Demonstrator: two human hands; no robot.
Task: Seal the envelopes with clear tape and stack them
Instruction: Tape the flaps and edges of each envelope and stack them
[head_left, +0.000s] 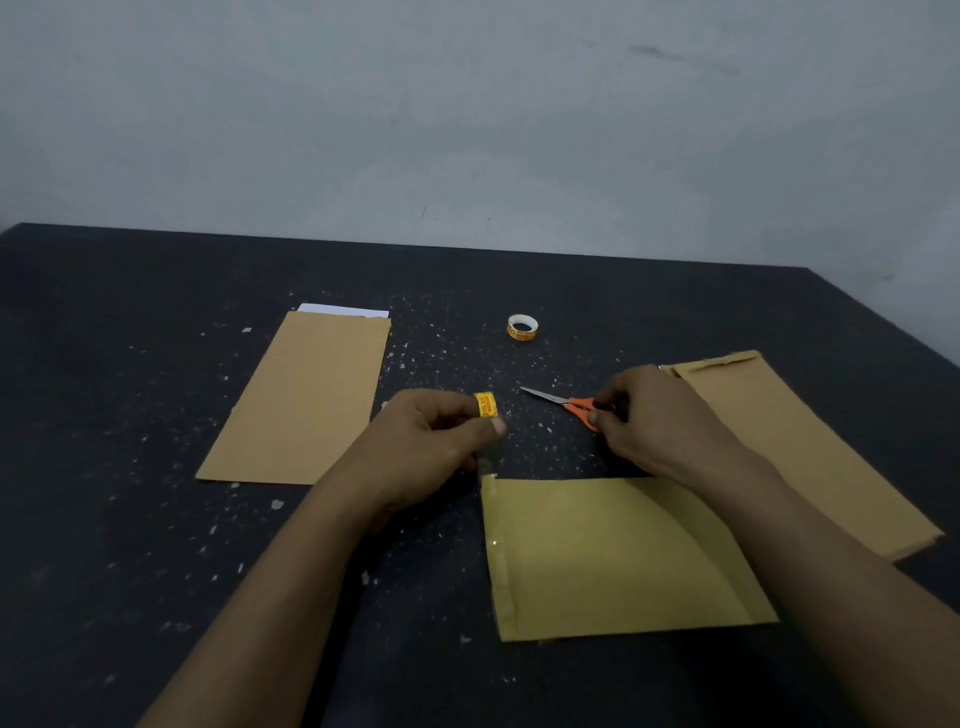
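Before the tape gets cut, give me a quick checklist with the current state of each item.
1. Left hand holds the yellow tape roll: ok.
2. Right hand grips the orange scissors by the handles: ok.
3. Scissors opened for the cut: not ok, the blades lie together.
4. Tape laid along the left edge of the near envelope: ok, a glossy strip shows there.
5. Strip taut between roll and envelope: cannot tell.
6. Left envelope sealed: not ok, white paper sticks out at its far end.
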